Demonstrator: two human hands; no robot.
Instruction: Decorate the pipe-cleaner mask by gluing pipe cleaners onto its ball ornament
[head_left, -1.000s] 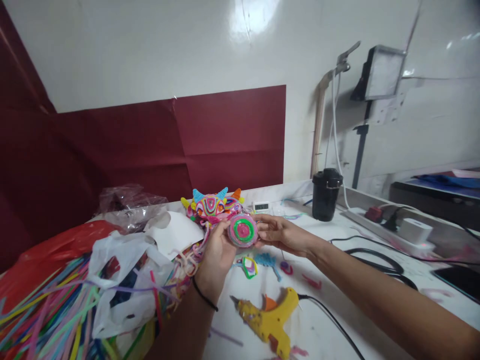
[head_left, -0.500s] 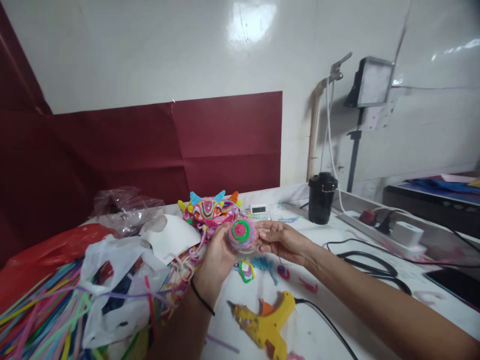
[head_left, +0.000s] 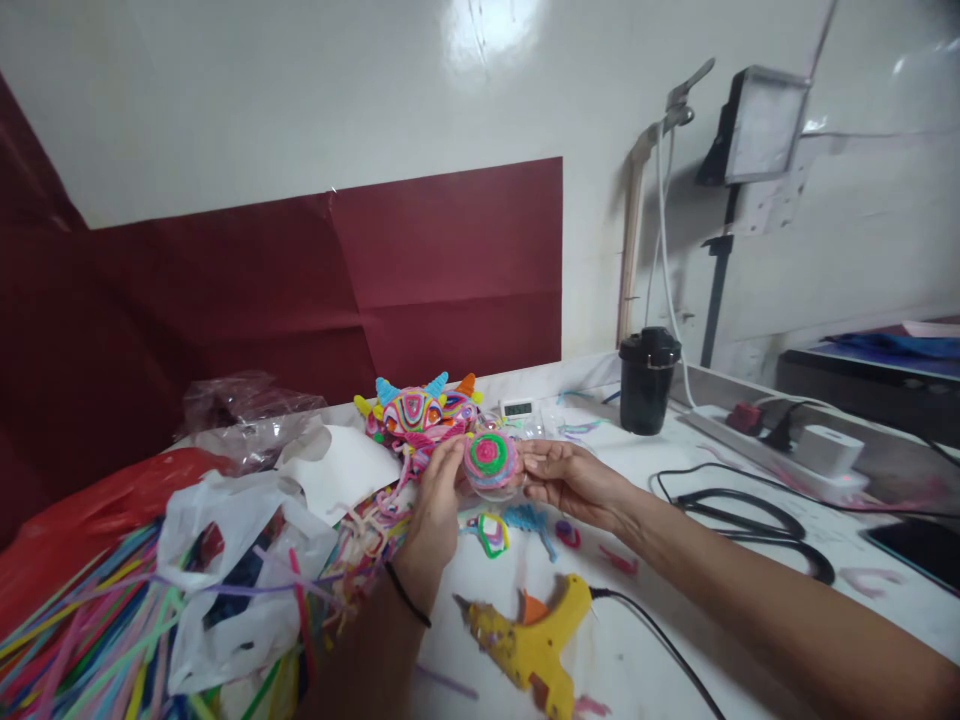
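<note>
Between my two hands, above the white table, is a round piece [head_left: 491,458] coiled from fuzzy pipe cleaners, with a pink centre, a green ring and a paler pink and blue edge. A clear rim shows along its underside. My left hand [head_left: 439,500] grips its left side, and my right hand [head_left: 566,478] pinches its right edge. Just behind sits a colourful pipe-cleaner creature [head_left: 416,415] with blue and orange horns. Below my hands lie a small green, yellow and white piece [head_left: 493,535] and a blue fuzzy piece [head_left: 531,522]. Nearer me rests a yellow glue gun [head_left: 536,645].
Loose pipe cleaners [head_left: 82,620], a white plastic bag [head_left: 240,570] and a red bag [head_left: 112,500] crowd the left. On the right stand a black cup [head_left: 648,380] and a power strip [head_left: 780,450], with coiled black cable [head_left: 750,520] and a phone [head_left: 919,550] nearby.
The view has shifted slightly. The round piece has moved a little right relative to my left hand and tilts slightly differently. Both hands still hold it.
</note>
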